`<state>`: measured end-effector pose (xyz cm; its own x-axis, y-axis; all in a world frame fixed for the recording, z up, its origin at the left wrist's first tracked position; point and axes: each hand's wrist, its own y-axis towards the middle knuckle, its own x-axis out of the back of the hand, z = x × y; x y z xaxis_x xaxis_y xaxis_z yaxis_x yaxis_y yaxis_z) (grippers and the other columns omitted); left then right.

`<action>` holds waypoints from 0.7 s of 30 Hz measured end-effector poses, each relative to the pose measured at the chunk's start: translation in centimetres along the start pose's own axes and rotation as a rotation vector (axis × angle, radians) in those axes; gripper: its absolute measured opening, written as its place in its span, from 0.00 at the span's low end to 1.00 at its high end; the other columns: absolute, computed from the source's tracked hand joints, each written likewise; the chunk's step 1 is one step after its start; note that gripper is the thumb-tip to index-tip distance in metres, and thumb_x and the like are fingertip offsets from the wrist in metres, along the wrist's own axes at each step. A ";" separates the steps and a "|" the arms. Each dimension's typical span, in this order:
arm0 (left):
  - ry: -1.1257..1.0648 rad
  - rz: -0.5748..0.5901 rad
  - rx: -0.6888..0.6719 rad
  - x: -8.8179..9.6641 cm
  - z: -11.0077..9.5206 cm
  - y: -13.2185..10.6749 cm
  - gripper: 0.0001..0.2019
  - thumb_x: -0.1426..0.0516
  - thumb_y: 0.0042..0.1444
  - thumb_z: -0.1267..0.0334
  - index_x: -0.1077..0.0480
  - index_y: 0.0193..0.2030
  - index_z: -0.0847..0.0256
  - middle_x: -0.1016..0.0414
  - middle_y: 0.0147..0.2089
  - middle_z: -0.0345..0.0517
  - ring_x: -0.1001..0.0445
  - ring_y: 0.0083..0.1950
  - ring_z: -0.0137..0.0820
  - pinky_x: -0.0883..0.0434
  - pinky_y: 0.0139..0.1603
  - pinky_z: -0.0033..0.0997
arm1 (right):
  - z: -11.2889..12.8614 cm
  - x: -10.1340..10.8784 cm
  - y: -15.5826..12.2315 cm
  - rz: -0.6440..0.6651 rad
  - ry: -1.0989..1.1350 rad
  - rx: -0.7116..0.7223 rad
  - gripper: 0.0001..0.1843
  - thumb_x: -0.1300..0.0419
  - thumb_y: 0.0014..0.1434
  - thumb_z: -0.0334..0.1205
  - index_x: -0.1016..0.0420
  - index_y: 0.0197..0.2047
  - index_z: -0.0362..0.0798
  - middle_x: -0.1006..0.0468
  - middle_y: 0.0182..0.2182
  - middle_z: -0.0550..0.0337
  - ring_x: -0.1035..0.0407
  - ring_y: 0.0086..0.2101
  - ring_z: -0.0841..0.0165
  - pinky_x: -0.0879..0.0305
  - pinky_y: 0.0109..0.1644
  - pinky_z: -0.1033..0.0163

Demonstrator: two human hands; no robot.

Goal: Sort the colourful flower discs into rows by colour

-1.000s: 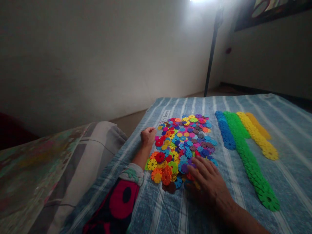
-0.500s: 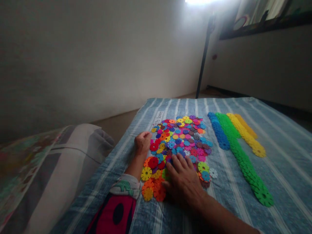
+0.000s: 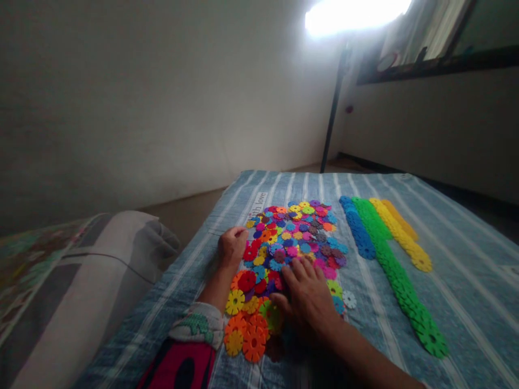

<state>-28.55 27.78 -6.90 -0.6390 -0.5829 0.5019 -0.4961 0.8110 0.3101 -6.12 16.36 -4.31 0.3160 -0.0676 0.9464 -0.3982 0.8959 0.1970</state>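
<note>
Head view: many-coloured notched discs (image 3: 290, 250) lie in a loose heap on a blue striped sheet (image 3: 470, 248), reaching from beside the left hand to under the right
Left hand (image 3: 233, 246): at the heap's left edge, fingers curled inward; cannot tell whether they grip a disc
Right hand (image 3: 310, 292): palm down over the heap's near part, fingers stretched out and resting on discs
White disc (image 3: 349, 299): at the heap's right edge
Rows: blue (image 3: 359, 229), green (image 3: 399, 286), yellow (image 3: 401, 235) and orange (image 3: 400, 219) discs overlap in strips right of the heap, the green longest
Lamp (image 3: 357, 17): lit, on a dark pole beyond the sheet
</note>
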 end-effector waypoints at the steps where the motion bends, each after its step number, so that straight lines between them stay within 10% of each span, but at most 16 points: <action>1: 0.002 -0.001 0.001 0.0 0.0 0.0 0.14 0.45 0.46 0.56 0.22 0.33 0.61 0.20 0.35 0.46 0.23 0.38 0.37 0.29 0.42 0.31 | 0.6 0.2 -0.3 0.021 0.011 0.019 0.25 0.46 0.62 0.56 0.31 0.56 0.50 0.31 0.57 0.46 0.42 0.58 0.48 0.43 0.57 0.42; 9: 0.022 0.031 0.002 0.5 -0.9 -0.3 0.13 0.45 0.46 0.57 0.23 0.32 0.60 0.20 0.35 0.45 0.23 0.38 0.37 0.29 0.43 0.31 | -2.0 2.1 5.3 -0.009 -0.030 0.074 0.24 0.50 0.64 0.55 0.30 0.55 0.50 0.31 0.56 0.47 0.40 0.56 0.54 0.43 0.57 0.48; 16: 0.044 0.024 -0.045 0.5 -0.9 -0.3 0.12 0.45 0.46 0.57 0.23 0.31 0.59 0.20 0.34 0.45 0.23 0.37 0.37 0.29 0.41 0.32 | -10.1 2.1 14.7 0.028 -0.124 -0.351 0.33 0.55 0.64 0.62 0.38 0.63 0.48 0.39 0.61 0.43 0.47 0.59 0.50 0.49 0.58 0.44; 21: 0.068 0.027 -0.067 0.6 -0.8 -0.1 0.12 0.46 0.46 0.56 0.23 0.30 0.59 0.20 0.34 0.46 0.23 0.37 0.37 0.29 0.42 0.32 | -9.0 0.6 14.6 0.064 -0.068 -0.382 0.34 0.59 0.64 0.65 0.35 0.59 0.50 0.41 0.61 0.44 0.49 0.60 0.49 0.48 0.56 0.41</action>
<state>-28.39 27.39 -6.03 -0.6088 -0.5579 0.5640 -0.4374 0.8292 0.3480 -4.00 33.38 -3.21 0.2385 -0.0239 0.9708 -0.0619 0.9973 0.0398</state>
